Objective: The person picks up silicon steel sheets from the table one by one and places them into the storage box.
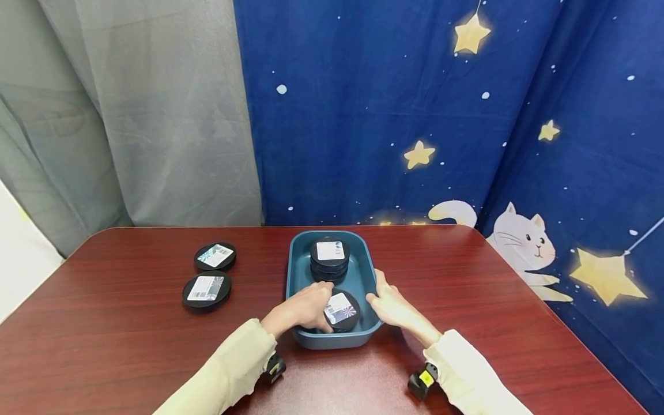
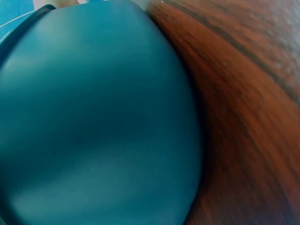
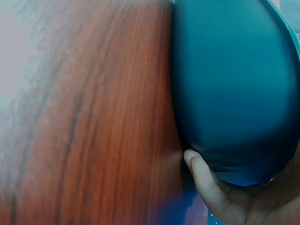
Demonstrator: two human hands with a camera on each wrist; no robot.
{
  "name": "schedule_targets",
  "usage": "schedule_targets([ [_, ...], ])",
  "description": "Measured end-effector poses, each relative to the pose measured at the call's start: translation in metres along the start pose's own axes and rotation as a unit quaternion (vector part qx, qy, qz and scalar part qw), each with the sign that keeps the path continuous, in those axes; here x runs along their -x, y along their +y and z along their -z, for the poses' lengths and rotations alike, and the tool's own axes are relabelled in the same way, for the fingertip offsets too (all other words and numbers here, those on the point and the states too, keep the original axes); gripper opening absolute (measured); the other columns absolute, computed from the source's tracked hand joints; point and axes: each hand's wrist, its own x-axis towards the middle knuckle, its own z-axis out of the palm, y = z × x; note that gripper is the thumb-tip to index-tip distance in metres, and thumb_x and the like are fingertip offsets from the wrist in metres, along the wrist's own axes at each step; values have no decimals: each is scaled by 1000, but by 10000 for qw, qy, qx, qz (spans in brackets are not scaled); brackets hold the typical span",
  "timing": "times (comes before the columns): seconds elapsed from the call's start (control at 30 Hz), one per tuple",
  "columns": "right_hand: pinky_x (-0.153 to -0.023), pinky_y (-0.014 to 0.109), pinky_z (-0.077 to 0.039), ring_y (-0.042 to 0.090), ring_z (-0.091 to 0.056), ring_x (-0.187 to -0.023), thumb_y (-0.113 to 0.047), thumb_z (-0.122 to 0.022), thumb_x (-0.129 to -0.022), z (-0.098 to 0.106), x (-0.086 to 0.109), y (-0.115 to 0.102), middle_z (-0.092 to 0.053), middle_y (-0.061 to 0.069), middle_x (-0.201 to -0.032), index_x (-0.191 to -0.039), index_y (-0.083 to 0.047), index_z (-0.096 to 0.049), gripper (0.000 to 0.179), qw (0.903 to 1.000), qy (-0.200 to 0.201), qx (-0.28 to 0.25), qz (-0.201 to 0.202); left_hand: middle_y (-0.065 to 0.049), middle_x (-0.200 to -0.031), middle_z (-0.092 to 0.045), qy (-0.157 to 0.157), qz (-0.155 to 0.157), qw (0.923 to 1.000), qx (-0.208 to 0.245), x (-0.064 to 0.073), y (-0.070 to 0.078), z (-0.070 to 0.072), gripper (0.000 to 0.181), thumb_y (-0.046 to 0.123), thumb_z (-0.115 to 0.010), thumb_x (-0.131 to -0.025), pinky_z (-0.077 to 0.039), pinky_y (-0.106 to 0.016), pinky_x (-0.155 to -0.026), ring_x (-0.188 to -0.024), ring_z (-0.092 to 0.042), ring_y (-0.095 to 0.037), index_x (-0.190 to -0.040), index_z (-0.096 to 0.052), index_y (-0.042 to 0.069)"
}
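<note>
A blue-teal rectangular bin (image 1: pixel 321 342) stands on the table and holds black round flat containers with white labels. Towards its back is a stack of black round containers (image 1: pixel 329 258). In the front part lies another black round container (image 1: pixel 342 312), possibly with more beneath it. My left hand (image 1: pixel 309 306) reaches over the left wall and grips this front one at its left side. On the right wall, my right hand (image 1: pixel 390 302) holds the rim, thumb inside. The left wrist view shows only the bin's outer wall (image 2: pixel 98 117); in the right wrist view, fingers (image 3: pixel 206 183) touch the outside.
Two more black round containers lie on the table left of the bin, one farther back (image 1: pixel 215 256) and one nearer (image 1: pixel 207 290). The reddish-brown table (image 1: pixel 129 346) ends at grey (image 1: pixel 176 115) and blue curtains (image 1: pixel 363 104) behind.
</note>
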Motion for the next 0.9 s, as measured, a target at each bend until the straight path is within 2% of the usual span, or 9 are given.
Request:
schedule_targets([
  [0.07,-88,50,-38,34,-51,-104,-6,-45,-85,0,0,0,-47,25,-122,-133,3,-22,54,10000,-2,5,-6,-10,-85,-53,-18,-1,9999,-123,0,0,0,57,22,-84,-54,-44,-35,-74,-81,-53,-23,-95,-51,-2],
  [0.17,-88,50,-38,34,-51,-105,-6,-45,-85,0,0,0,-47,25,-122,-133,3,-22,54,10000,-6,30,-15,-10,-85,-52,-117,101,9996,-238,-1,1,0,55,21,-84,-54,-44,-35,-74,-83,-52,-24,-94,-52,-1],
  [0.4,-89,51,-37,35,-50,-107,-6,-45,-85,0,0,-1,-45,25,-124,-134,3,-21,54,10000,-11,33,-35,-12,-90,-51,-422,196,9981,-401,-1,4,1,58,19,-83,-57,-43,-35,-81,-90,-50,-27,-100,-50,-2],
  [0.6,-89,51,-36,35,-49,-108,-6,-45,-85,0,0,-1,-46,25,-123,-134,3,-22,54,10000,31,48,-27,-22,-116,-45,-617,378,9974,-70,2,7,6,82,19,-81,-61,-39,-40,-90,-107,-46,-34,-126,-37,-3],
  [0.7,-89,51,-36,35,-49,-108,-6,-45,-85,0,1,-1,-46,24,-124,-134,3,-22,54,10000,18,49,-29,-24,-121,-41,-570,390,9976,102,5,7,9,85,22,-80,-62,-37,-41,-91,-110,-43,-36,-129,-35,-3],
  [0.9,-90,51,-36,35,-49,-109,-6,-44,-86,1,1,-2,-44,25,-125,-134,3,-21,55,10000,-25,-8,-64,-20,-124,-41,-464,308,9968,575,9,5,20,79,25,-78,-66,-37,-40,-92,-110,-42,-29,-129,-38,-2],
])
